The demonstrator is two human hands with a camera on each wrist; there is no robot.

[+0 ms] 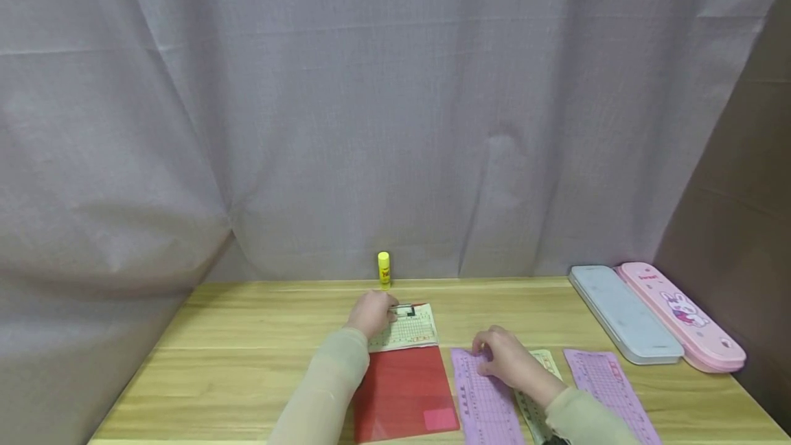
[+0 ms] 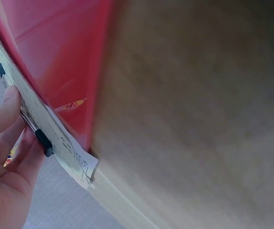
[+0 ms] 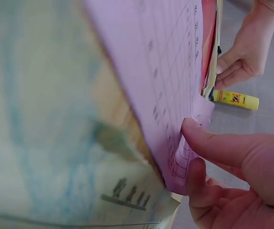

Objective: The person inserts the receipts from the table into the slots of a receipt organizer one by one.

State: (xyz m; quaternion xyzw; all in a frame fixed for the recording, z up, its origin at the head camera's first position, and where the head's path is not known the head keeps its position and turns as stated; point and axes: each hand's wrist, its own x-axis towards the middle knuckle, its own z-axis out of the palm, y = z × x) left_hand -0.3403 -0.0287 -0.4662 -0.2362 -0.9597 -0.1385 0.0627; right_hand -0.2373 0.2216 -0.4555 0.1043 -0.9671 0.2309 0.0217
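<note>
My left hand (image 1: 372, 313) is at the top of a red plastic folder (image 1: 402, 390). In the left wrist view its thumb and fingers grip a metal clip (image 2: 29, 120) with black ends, set along the edge of a pale yellow printed form (image 1: 408, 329). That form lies across the folder's upper part. To the right, my right hand (image 1: 508, 362) pinches the far edge of a purple printed form (image 1: 485, 397). Seen from the right wrist, the purple paper curls up between thumb and fingers (image 3: 201, 183).
A yellow glue stick (image 1: 384, 270) stands at the back by the grey curtain (image 1: 395, 122). Right of the held form lie another pale form (image 1: 545, 361), partly under my forearm, and a second purple form (image 1: 612, 390). A grey case (image 1: 624, 314) and a pink case (image 1: 682, 314) sit far right.
</note>
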